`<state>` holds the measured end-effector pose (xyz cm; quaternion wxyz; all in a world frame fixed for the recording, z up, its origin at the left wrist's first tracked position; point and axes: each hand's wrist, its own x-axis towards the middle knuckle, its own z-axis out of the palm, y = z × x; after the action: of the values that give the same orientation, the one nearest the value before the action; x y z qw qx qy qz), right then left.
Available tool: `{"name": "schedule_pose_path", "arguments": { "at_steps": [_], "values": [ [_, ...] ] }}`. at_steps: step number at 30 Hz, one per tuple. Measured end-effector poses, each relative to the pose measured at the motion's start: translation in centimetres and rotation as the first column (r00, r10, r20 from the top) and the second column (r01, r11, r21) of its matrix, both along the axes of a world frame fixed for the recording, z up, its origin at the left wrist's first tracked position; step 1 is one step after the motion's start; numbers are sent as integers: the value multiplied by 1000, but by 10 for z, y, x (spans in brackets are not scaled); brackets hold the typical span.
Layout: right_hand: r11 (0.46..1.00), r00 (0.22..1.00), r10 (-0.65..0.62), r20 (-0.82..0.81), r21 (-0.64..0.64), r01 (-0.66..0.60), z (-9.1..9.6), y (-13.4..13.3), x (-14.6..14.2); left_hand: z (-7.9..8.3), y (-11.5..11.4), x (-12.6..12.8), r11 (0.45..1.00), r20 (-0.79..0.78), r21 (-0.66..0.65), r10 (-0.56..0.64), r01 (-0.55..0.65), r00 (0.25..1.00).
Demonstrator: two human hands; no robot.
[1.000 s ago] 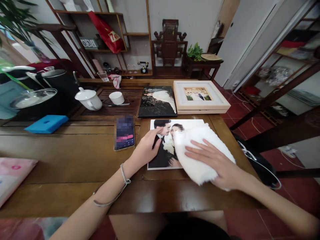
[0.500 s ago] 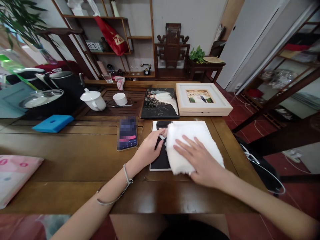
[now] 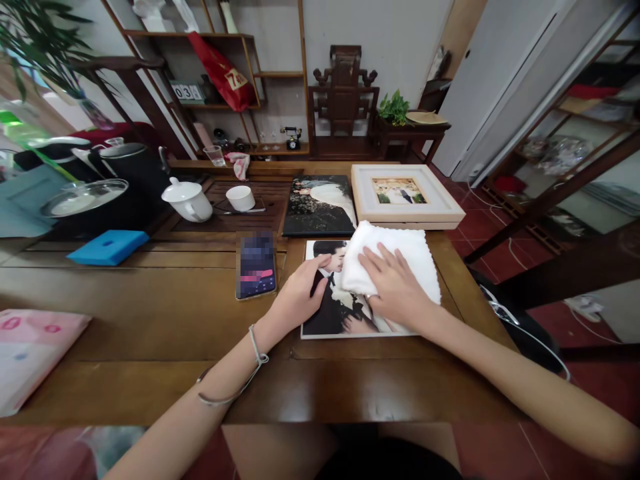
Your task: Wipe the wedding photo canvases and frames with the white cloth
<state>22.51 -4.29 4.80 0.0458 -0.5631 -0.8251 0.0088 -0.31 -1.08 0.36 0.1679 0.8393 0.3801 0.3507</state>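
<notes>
A photo panel (image 3: 320, 317) with a picture of people in dark and white clothes lies flat on the wooden table. Over its right and upper part a white cloth (image 3: 420, 257) is spread, hiding that area. My right hand (image 3: 395, 280) lies flat on the cloth with its fingers apart, pressing it to the panel. At the panel's left side rests my left hand (image 3: 303, 287), its fingers stretched over the picture and the thumb apart. A bracelet (image 3: 257, 350) circles my left wrist. Left of this hand is a phone (image 3: 256, 265) with a lit screen.
Behind the panel lie a dark photo panel (image 3: 320, 207) and a pale wooden picture frame (image 3: 407, 217). To the left are a blue box (image 3: 107, 247), a white lidded cup (image 3: 187, 201), a small white cup (image 3: 241, 198) and a pink-white packet (image 3: 40, 353). The wooden table (image 3: 165, 333) ends at the right.
My right hand and the cloth have moved away from me, up the panel, uncovering more of its lower picture. My left hand has stayed almost in place.
</notes>
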Motion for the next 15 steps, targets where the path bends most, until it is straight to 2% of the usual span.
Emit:
{"name": "schedule_pose_path", "arguments": {
  "at_steps": [3, 6, 9, 12, 15],
  "values": [
    [999, 995, 40, 91, 23, -42, 2, -20, -31, -1, 1, -1, 1000, 33, -25, 4, -3, 999],
    [982, 974, 174, 144, 53, -183, 3, -61, -63, 1, 2, -1, 996, 56, -85, 17, -13, 998],
    [951, 948, 288, 139, 73, -299, 6, -94, -79, 5, 2, -1, 987, 51, -156, 50, -41, 997],
    [934, 932, 358, 63, -7, -358, 11, -98, -73, 8, 1, 1, 985, 48, -169, 56, -47, 997],
    [949, 954, 299, -31, -97, -301, 13, -75, -50, 8, -1, 1, 991, 39, -118, 61, -56, 997]
  ]
}}
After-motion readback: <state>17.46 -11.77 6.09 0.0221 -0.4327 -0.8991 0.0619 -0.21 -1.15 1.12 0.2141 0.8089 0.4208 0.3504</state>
